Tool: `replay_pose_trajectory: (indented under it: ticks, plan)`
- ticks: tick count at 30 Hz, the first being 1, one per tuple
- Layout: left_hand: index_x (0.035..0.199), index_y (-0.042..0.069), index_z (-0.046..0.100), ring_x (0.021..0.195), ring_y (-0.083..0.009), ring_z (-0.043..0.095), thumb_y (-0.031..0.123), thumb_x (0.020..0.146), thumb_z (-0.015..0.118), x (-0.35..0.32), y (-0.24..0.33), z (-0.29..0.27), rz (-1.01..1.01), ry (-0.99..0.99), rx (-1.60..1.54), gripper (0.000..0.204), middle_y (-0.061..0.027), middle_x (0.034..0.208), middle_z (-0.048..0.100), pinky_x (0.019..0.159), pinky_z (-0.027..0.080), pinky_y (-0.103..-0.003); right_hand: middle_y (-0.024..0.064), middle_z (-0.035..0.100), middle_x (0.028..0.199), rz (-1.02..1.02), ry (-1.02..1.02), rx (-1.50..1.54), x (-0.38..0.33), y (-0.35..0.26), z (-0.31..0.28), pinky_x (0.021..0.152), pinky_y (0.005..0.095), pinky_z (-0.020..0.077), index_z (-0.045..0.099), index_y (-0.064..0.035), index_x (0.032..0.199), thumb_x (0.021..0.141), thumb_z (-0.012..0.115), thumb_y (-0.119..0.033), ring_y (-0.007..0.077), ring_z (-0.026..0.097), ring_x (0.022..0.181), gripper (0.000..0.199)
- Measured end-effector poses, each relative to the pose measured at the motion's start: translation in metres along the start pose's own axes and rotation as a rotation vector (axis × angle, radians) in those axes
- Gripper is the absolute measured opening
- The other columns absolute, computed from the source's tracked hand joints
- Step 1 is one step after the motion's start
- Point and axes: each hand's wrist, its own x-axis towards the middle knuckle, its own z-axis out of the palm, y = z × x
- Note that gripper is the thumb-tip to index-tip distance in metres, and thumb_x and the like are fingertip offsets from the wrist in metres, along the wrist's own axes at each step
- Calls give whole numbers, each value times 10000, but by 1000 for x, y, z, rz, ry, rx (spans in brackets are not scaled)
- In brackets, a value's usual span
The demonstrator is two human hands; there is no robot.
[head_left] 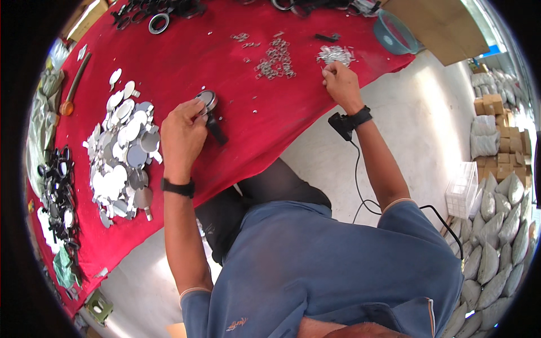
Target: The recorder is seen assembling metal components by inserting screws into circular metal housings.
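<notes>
My left hand (183, 134) is closed round a round black-rimmed piece with a short black handle (216, 132), held just above the red cloth. Its disc face shows grey beside my fingertips. At the right, the fingers of my right hand (342, 85) are pinched together by the near side of a heap of small silver slivers (336, 54); whatever they hold is too small to make out. Left of that heap lies a scatter of small metal clips (276, 61). A large pile of round mirror-like discs with tabs (125, 141) spreads left of my left hand.
Black ring frames (159, 23) line the far edge, and more black parts (59, 191) crowd the left edge. A blue-green basin (394, 35) stands at the far right corner. An orange-headed stick (67, 107) lies at the left. Stacked grey bags (496, 225) and cartons fill the right.
</notes>
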Motion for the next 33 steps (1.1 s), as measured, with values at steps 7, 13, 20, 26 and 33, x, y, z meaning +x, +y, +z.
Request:
replay_pose_trajectory:
  ticks: [7,13,20,26,33]
  plan:
    - [1164,36,801,1093,-321,754,64,879,718,-4,5,6,-62,37,-57,298,-144,1237,777,976,580,-380,99,757,840,340,-443,901,-41,-114,26,567,245,543,692,33,1032,972,718,-118,115,685,635,164]
    - [1229,31,783,1189,-298,737,56,902,724,-4,6,5,-70,-9,-94,334,-169,1286,763,1045,555,-359,124,730,786,81,-517,842,-55,-167,73,621,341,559,687,22,955,934,705,-99,192,705,688,125]
    - [1228,31,784,1198,-312,733,70,902,732,-1,5,2,-19,-11,-10,332,-166,1288,762,1059,548,-369,206,710,814,-392,-338,515,-41,-178,96,690,429,561,692,14,947,863,675,-54,366,713,749,109]
    - [1160,19,800,1151,-357,726,56,874,695,-2,6,3,-41,10,-58,307,-166,1252,768,1020,564,-418,143,716,824,-295,-435,610,-39,-175,101,685,374,559,727,6,1028,894,687,-17,248,709,744,141]
    - [1200,15,781,1192,-350,715,75,896,714,-1,8,-3,0,-35,-19,317,-170,1288,755,1047,551,-408,132,768,897,-93,-529,814,-38,-170,105,740,362,568,782,-4,1085,937,688,-57,228,720,787,183]
